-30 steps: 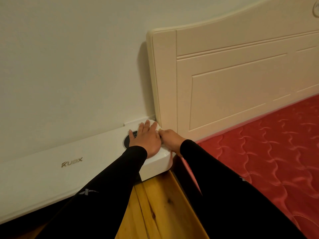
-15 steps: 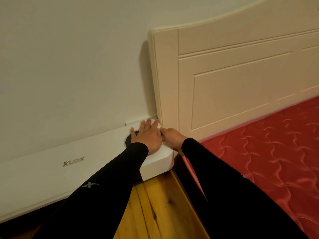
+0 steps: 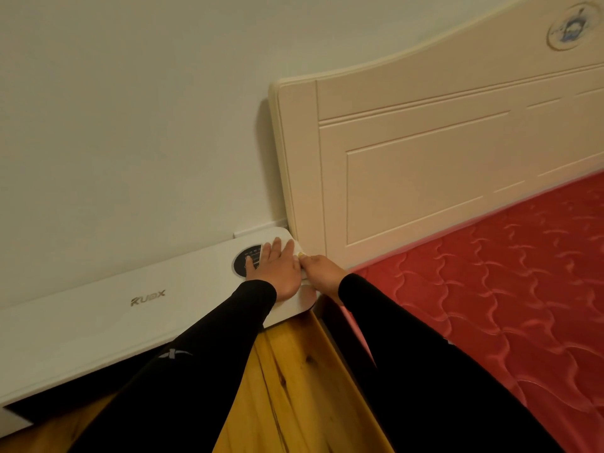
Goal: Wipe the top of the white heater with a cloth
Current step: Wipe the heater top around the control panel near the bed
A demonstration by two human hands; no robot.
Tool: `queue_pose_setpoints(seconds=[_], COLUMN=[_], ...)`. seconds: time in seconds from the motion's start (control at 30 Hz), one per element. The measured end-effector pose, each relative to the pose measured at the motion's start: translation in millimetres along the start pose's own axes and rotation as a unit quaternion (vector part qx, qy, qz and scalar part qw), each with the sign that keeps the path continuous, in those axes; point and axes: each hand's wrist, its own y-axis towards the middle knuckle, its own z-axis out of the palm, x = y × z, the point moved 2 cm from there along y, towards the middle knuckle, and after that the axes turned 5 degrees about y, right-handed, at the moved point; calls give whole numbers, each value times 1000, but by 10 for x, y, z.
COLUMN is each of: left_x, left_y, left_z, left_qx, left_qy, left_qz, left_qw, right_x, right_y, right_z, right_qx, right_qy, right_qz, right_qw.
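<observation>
The long, low white heater runs along the wall, with a gold logo on its top. My left hand lies flat on its right end, fingers straight, partly covering a dark round control panel. A white cloth seems to lie under that palm; it hardly stands out from the white top. My right hand touches the left one at the heater's right edge, fingertips pinched together at the cloth's edge. Both arms wear black sleeves.
A cream headboard stands right against the heater's right end. A red quilted mattress fills the lower right. Wooden floorboards show between the heater and the bed. A plain wall rises behind the heater.
Both hands stay at the heater's right end, with only slight shifts. The view has tilted a little.
</observation>
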Motion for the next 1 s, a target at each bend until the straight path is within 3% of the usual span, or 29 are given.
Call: queue_pose_setpoints(seconds=[0.13,0.57,1.0], left_x=[-52,-139,-94], left_y=[-166,-559,-287], left_z=[24,71,49], left_qx=[-1,-34,-20], left_qy=[9,70,26], left_qz=[6,29,8], left_qw=[1000,997,999], right_x=[-66,-169,-53], right_y=[-168,-513,-151], right_z=[3,59,82], right_qx=[-37,-41,-66], right_qy=[12,59,74], right_qz=[3,27,3], right_qw=[999,997,995])
